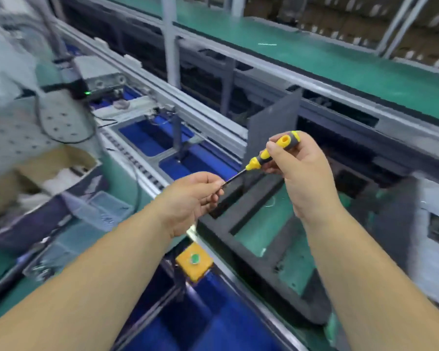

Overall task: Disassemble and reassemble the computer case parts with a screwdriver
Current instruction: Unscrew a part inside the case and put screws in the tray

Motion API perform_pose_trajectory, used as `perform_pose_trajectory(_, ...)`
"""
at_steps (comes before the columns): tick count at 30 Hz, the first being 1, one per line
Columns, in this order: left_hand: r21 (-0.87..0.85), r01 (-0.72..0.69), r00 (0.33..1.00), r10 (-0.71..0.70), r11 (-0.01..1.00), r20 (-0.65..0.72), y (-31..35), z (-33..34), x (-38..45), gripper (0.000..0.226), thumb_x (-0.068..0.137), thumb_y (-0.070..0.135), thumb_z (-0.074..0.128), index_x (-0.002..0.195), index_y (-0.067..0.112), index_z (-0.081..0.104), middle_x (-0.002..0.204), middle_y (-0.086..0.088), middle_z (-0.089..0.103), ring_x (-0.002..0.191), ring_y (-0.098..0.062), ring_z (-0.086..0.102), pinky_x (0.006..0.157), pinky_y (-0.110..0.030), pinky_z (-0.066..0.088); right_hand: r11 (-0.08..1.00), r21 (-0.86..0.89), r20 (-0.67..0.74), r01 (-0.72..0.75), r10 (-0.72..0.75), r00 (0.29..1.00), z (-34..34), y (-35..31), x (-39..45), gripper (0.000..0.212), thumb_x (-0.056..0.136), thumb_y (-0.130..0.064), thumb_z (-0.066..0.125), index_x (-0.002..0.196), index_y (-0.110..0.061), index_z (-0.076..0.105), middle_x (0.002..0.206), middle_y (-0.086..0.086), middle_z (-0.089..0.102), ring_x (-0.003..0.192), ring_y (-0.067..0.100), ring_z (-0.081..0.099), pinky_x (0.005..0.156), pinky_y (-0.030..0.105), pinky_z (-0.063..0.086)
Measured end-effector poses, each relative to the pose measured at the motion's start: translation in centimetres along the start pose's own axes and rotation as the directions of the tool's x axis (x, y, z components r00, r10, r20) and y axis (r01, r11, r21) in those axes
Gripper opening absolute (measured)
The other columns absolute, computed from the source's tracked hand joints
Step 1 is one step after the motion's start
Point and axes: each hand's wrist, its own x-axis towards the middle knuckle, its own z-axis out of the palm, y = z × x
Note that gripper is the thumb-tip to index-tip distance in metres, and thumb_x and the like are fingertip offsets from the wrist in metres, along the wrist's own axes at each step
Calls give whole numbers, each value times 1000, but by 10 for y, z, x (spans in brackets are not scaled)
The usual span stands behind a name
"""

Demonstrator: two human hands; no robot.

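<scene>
My right hand (302, 171) grips the yellow and grey handle of a screwdriver (271, 154), held up in the air above the bench. Its thin dark shaft points down-left to my left hand (195, 196), whose thumb and fingers pinch the tip; whether a screw is there is hidden. Below both hands a dark grey computer case frame (254, 198) lies flat on the green mat, with an upright grey panel (271, 130) at its far end. A second dark case part (395, 219) stands to the right, blurred.
A yellow box with a green button (194, 262) sits on the bench edge below my hands. Clear plastic trays (96, 211) and a cardboard box (43, 168) lie at the left. Blue bins (147, 138) and an aluminium rail (188, 107) run behind. Another person's patterned sleeve (8, 117) fills the far left.
</scene>
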Motion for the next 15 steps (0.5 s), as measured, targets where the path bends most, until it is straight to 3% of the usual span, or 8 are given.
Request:
perform_pose_trajectory(3, -5, -22, 994, 21, 1000, -110, 8, -61, -10, 12, 98, 9, 53, 89, 12, 60, 71, 1, 62, 60, -7, 51, 64, -17, 47, 1000, 31, 82, -3, 0, 997, 64, 14, 11, 12, 94, -13, 62, 97, -3, 57, 77, 5, 71, 76, 30, 75, 64, 21, 53)
perform_pose_trajectory(9, 45, -22, 940, 36, 999, -340, 15, -173, -31, 8, 98, 12, 54, 94, 8, 60, 79, -5, 64, 64, -9, 57, 63, -16, 48, 998, -59, 178, -24, 35, 983, 179, 49, 20, 5, 93, -13, 65, 92, -14, 60, 78, -1, 71, 78, 20, 75, 68, 21, 56)
perform_pose_trajectory(13, 165, 43, 879, 41, 985, -475, 8, -239, -35, 9, 99, 14, 54, 98, 11, 63, 91, -8, 65, 75, -13, 59, 71, -20, 51, 970, -235, 249, -58, 118, 961, 229, 78, 27, 7, 87, -25, 68, 90, -27, 62, 84, -6, 70, 86, 18, 74, 83, 48, 58)
perform_pose_trajectory(15, 233, 85, 865, 44, 969, -499, 0, -265, -34, 13, 99, 16, 53, 101, 15, 66, 91, -6, 68, 75, -13, 60, 73, -23, 51, 949, -305, 268, -77, 163, 949, 247, 95, 29, 8, 86, -28, 69, 89, -28, 61, 86, -9, 70, 87, 14, 72, 84, 52, 57)
